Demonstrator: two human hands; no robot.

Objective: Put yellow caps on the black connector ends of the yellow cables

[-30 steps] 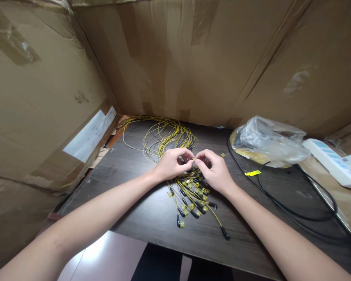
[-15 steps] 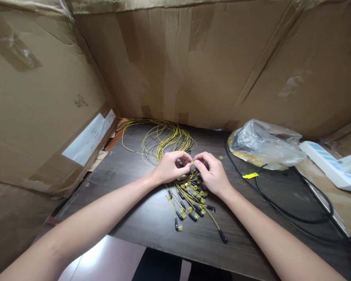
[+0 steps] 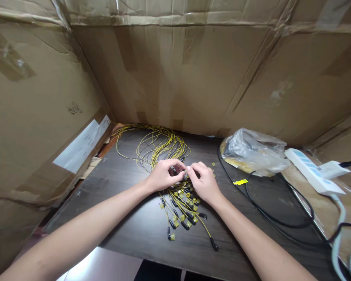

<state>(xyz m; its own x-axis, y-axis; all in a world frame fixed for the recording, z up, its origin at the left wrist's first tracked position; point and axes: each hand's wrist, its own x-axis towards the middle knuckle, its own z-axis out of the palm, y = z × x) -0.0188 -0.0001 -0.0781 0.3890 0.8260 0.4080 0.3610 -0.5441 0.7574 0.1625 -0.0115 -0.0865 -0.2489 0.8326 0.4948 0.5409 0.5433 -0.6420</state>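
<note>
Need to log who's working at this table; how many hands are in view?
2: the left hand over the yellow wires, and the right hand just right of it, their fingertips close together. Both show plainly; no other hand is visible.

Hands (image 3: pixel 165 175): two were visible
Yellow wires (image 3: pixel 158 153): many overlapped, uncountable
Plastic bag (image 3: pixel 254 150): one lay
Power strip (image 3: pixel 310 171): one lay
</note>
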